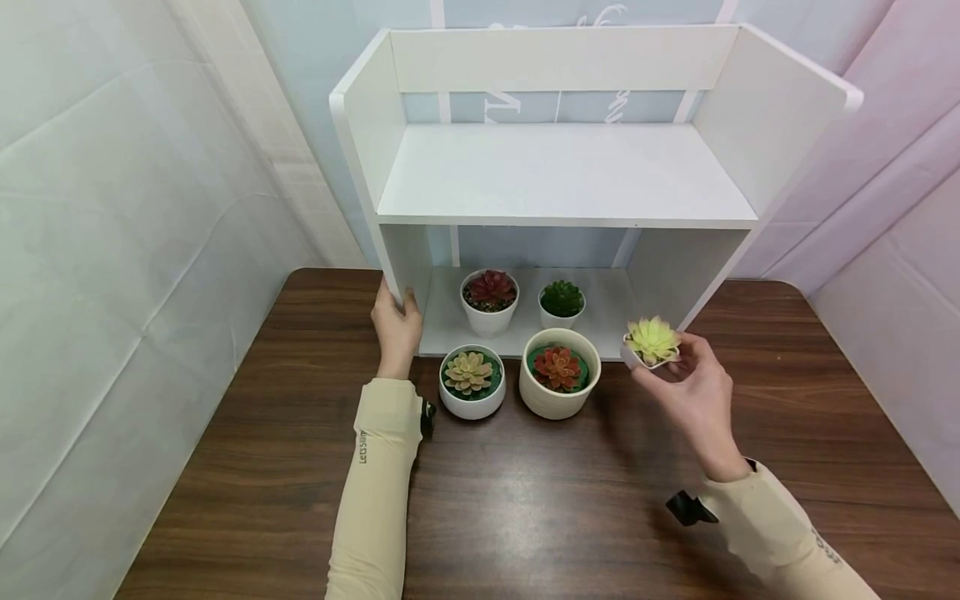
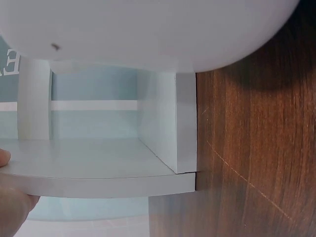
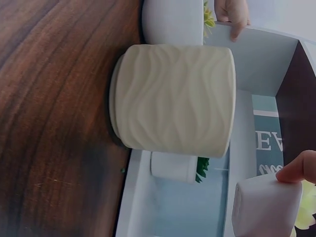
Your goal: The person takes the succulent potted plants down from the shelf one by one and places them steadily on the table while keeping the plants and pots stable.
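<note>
1. Over at centre right of the head view, the person's right grip (image 1: 701,396) pinches a small white pot (image 1: 636,357) with a yellow-green succulent (image 1: 652,339), thumb and fingers clamped on its sides.
2. That pot is held up near the front right corner of the white shelf (image 1: 566,171), which fills the upper middle of the frame.
3. Left of centre, the left grip (image 1: 397,329) is clamped on the edge of the shelf's left side panel, thumb on the inner face.
4. On the shelf's lower board stand two white pots: a dark red plant (image 1: 491,288) left of middle, a green plant (image 1: 562,298) to its right.
5. In front of them, at mid-frame on the brown desk (image 1: 495,517), a white bowl-like pot (image 1: 471,408) with a pale succulent sits beside a larger cream pot (image 1: 551,404) holding an orange-red one.
6. Across the top of the left wrist view looms a pale rounded shape (image 2: 148,34), perhaps one of the front pots, though it is too cropped for me to be sure.
</note>
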Demonstrator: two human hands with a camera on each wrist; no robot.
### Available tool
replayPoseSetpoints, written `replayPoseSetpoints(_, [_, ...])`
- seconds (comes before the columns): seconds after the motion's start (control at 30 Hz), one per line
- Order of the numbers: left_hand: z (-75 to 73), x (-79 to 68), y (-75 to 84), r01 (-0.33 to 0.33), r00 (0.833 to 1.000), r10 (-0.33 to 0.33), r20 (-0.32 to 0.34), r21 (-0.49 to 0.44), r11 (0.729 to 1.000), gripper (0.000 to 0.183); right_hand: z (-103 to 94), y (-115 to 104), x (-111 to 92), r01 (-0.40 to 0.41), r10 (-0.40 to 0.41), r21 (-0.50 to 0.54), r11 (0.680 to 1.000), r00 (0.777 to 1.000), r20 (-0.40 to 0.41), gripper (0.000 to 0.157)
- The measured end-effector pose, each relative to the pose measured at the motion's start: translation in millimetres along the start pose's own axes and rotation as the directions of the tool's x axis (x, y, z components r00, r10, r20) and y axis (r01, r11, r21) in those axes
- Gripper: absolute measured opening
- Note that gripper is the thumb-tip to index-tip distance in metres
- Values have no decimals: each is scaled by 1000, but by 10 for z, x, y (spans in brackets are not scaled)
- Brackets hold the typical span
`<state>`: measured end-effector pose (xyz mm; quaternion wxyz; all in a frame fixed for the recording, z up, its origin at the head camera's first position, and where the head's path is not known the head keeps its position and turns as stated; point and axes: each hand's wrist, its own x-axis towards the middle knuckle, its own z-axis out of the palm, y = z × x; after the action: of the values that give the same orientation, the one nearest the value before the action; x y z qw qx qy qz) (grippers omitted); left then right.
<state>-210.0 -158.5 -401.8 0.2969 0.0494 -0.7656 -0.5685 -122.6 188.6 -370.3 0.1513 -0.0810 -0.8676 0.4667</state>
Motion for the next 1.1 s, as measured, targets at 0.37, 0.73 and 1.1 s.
replayPoseSetpoints(0.37, [2,0,-21,-7,1000,7,-5,3,1000,44,38,105,-17,-29,29,0,1000,999,28,59])
replayPoseSetpoints(0.73, [-4,8,-18,-6,1000,6,-7,21,1000,43,77,184,-28,-64,67,-55,996,996,58,59])
replayPoseSetpoints(1.1, [-8,5,-17,-6,1000,7,-7,62,998,41,123,280,-28,-79,85,-78,994,994,68,59])
